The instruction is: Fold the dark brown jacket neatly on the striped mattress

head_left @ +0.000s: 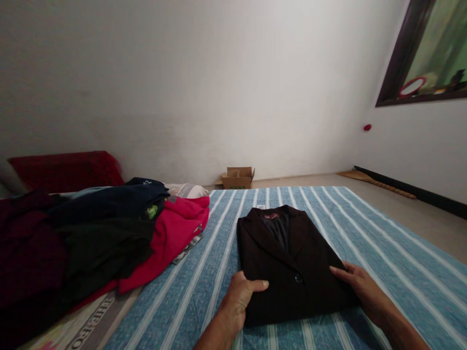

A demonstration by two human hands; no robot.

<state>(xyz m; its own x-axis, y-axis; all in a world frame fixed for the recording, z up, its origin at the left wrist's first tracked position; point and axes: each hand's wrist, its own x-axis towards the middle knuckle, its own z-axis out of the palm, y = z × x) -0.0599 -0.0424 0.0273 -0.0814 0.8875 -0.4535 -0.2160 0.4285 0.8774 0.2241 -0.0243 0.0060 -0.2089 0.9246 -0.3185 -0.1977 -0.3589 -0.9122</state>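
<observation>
A dark blazer (272, 265), folded into a neat rectangle, lies collar-away on the blue striped sheet (204, 272). Its lapels, inner lining and one button face up. At its left edge, my left hand (241, 296) has the thumb on top of the cloth and the fingers tucked out of sight at the side. My right hand (355, 282) grips the opposite edge, with its other fingers partly hidden by the fabric. The blazer appears to rest on the bed between both hands.
Left of the blazer is a loose heap of clothes, with a pink garment (178, 228), a navy one (120, 206) and a dark purple one (29, 248). A cardboard box (238, 179) sits by the wall. A window (430, 53) is at upper right.
</observation>
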